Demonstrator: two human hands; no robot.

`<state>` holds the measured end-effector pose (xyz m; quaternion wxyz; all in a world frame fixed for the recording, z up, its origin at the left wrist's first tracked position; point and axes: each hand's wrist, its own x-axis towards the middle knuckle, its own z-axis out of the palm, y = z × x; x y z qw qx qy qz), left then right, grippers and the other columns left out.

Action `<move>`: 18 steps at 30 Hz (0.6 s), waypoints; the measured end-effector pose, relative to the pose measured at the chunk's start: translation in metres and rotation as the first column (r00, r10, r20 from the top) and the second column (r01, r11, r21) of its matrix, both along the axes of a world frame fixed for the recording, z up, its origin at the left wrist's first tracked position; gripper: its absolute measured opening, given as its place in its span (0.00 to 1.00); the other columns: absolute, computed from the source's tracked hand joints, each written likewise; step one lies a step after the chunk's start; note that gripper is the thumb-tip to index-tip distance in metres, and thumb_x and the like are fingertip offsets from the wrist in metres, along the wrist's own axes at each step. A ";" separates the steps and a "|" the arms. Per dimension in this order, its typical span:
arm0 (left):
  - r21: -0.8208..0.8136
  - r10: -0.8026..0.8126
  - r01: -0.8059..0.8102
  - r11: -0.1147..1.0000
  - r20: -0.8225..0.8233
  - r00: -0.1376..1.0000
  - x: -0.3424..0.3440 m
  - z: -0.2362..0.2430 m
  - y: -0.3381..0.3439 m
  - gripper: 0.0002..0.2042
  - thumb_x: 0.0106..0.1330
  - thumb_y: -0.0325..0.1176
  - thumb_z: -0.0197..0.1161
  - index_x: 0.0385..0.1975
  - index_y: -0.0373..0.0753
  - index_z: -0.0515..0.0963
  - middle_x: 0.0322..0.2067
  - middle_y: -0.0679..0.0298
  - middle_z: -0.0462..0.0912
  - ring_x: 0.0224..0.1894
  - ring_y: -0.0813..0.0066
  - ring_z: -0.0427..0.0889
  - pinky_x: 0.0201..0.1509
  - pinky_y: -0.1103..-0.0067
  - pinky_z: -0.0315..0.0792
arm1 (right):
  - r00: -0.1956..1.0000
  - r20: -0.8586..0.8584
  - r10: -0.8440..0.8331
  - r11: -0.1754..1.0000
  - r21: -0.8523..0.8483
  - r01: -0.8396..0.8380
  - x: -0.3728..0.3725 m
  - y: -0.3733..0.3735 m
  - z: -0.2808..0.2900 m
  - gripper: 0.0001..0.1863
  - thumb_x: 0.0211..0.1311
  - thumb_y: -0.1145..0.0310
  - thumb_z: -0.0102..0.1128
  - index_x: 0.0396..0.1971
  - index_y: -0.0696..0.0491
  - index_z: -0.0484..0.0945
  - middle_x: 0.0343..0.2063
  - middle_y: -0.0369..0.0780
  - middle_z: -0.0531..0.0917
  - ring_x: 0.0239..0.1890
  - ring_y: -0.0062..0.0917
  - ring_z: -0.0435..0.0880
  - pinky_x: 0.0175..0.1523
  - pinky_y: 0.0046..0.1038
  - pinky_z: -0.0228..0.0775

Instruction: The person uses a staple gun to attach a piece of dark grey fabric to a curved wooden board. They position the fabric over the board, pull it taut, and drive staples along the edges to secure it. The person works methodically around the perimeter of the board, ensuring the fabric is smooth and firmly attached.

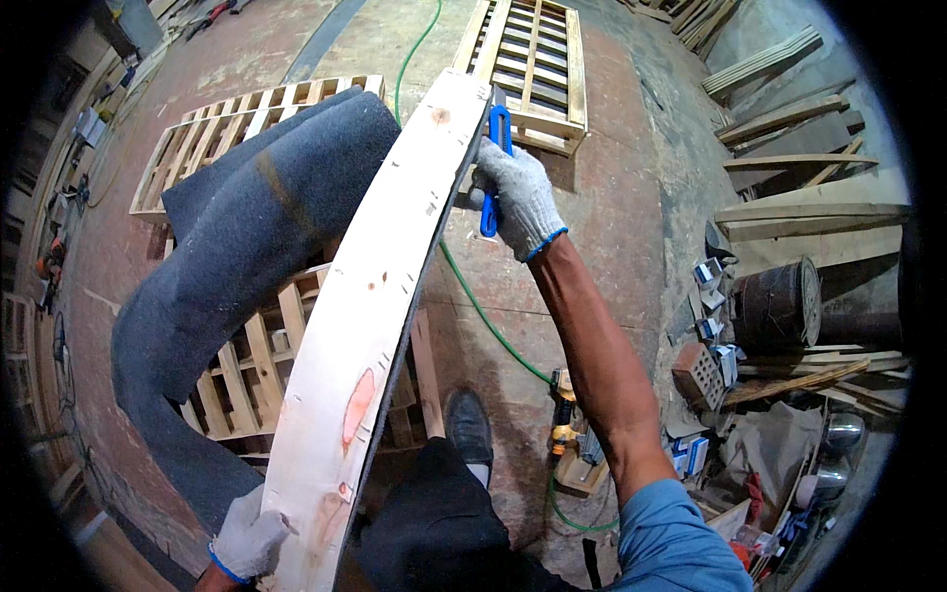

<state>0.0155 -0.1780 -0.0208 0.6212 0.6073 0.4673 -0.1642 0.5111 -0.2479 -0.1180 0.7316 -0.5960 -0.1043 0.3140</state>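
So the long pale wooden board (370, 306) is held up on a slant over a wooden pallet (247, 380) on the floor, with dark grey felt (232, 257) hanging off its left side. Gloved left hand (249, 540) has its fingers wrapped around the board's near end. Gloved right hand (518, 197) is up at the far end, fingers closed on a blue utility knife (493, 173) pressed to the board's right edge. Container-wise: a dark round drum (779, 301) lies on its side among planks at right, contents not visible. A green hose (488, 321) runs across the floor.

Single head view, steeply downward, close.
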 end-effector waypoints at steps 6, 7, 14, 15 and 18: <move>-0.006 -0.010 0.009 1.000 -0.104 0.995 0.009 0.006 0.002 0.20 0.63 0.29 0.52 0.53 0.26 0.77 0.35 0.61 0.85 0.35 0.79 0.80 0.42 0.79 0.76 | 1.000 0.014 -0.007 0.999 -0.034 0.007 0.000 0.000 0.004 0.14 0.70 0.60 0.61 0.28 0.53 0.75 0.22 0.32 0.74 0.19 0.16 0.71 0.21 0.20 0.70; -0.014 -0.004 0.002 1.000 -0.114 0.994 0.008 0.006 0.002 0.20 0.63 0.29 0.53 0.53 0.26 0.77 0.35 0.61 0.85 0.35 0.79 0.80 0.42 0.79 0.76 | 1.000 0.014 -0.005 0.999 -0.033 0.005 0.002 0.001 0.002 0.14 0.70 0.60 0.61 0.28 0.53 0.75 0.22 0.32 0.74 0.19 0.16 0.71 0.21 0.20 0.70; -0.036 0.019 -0.022 0.999 -0.075 0.997 -0.004 -0.005 0.002 0.21 0.63 0.29 0.53 0.54 0.26 0.77 0.36 0.60 0.85 0.36 0.78 0.80 0.42 0.79 0.75 | 0.999 0.050 0.014 0.994 -0.110 -0.008 0.006 0.003 0.005 0.12 0.70 0.61 0.60 0.31 0.54 0.77 0.22 0.32 0.74 0.20 0.16 0.73 0.23 0.20 0.73; -0.037 0.019 -0.021 0.999 -0.078 0.997 -0.004 -0.005 0.002 0.21 0.63 0.29 0.53 0.54 0.26 0.77 0.36 0.60 0.85 0.36 0.78 0.80 0.42 0.79 0.75 | 0.999 0.041 0.009 0.994 -0.105 -0.005 0.006 0.003 0.005 0.12 0.70 0.61 0.60 0.31 0.54 0.77 0.22 0.32 0.75 0.20 0.16 0.73 0.23 0.20 0.73; -0.028 0.039 -0.041 0.999 -0.065 0.997 -0.003 -0.004 0.000 0.21 0.63 0.29 0.52 0.54 0.26 0.77 0.37 0.61 0.85 0.36 0.78 0.80 0.42 0.79 0.75 | 0.998 0.057 -0.001 0.994 -0.111 0.007 0.006 0.005 0.003 0.12 0.70 0.61 0.60 0.30 0.54 0.76 0.23 0.32 0.75 0.20 0.16 0.73 0.24 0.21 0.73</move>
